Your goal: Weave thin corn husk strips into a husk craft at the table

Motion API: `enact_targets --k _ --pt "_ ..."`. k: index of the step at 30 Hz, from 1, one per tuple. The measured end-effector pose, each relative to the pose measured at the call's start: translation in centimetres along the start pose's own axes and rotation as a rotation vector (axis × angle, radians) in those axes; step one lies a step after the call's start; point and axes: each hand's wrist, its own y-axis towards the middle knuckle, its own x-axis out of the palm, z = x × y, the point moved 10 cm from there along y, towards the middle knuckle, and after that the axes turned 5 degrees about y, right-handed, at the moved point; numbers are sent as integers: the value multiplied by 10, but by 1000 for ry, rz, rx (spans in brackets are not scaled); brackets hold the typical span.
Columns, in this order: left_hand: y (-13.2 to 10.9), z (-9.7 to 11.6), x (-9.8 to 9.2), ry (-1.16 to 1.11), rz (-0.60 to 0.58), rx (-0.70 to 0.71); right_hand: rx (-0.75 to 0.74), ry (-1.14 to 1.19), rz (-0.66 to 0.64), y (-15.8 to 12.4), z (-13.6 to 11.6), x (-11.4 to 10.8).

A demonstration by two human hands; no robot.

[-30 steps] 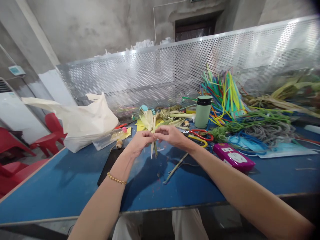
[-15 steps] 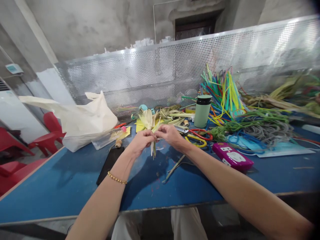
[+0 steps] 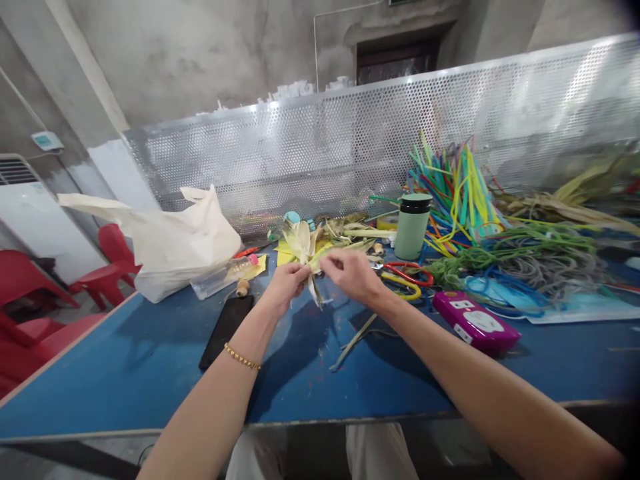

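Note:
Above the blue table, my left hand (image 3: 287, 285) pinches a bundle of pale dried corn husk (image 3: 302, 243) at its bound middle. Petal-like husk pieces spread above the fingers, and loose ends hang below them. Just to its right, my right hand (image 3: 356, 275) is closed in a pinch, a little apart from the left one. Whatever lies between its fingertips is too small to make out. A gold bead bracelet (image 3: 242, 357) circles my left wrist. Red-handled scissors (image 3: 410, 272) lie beyond my right wrist, and a dry husk strip (image 3: 353, 345) rests below it.
At left stand a white plastic bag (image 3: 187, 233), a clear bottle (image 3: 227, 275) and a black phone (image 3: 226, 332). To the right are a green tumbler (image 3: 413, 230), a purple box (image 3: 475, 321), coloured pipe cleaners (image 3: 457, 193) and tangled cords (image 3: 530, 247). A perforated metal screen (image 3: 300, 150) backs the table.
My right hand has moved slightly right, away from my left hand, opening a gap between them. The left hand keeps hold of the husk bundle. The whole view has shifted slightly.

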Motion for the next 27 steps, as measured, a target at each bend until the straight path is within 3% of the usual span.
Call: enact_targets --k 2,5,11,17,27 --pt "1 0 -1 -24 7 0 37 6 -124 -5 3 21" --pt "1 1 -1 -41 0 -7 134 116 -192 -10 17 42" --pt "1 3 4 94 -107 19 376 567 -292 -18 33 60" --pt "4 6 -1 195 -96 85 494 760 -278 -24 26 62" --pt "1 6 0 89 -102 15 522 734 -240 -29 34 73"
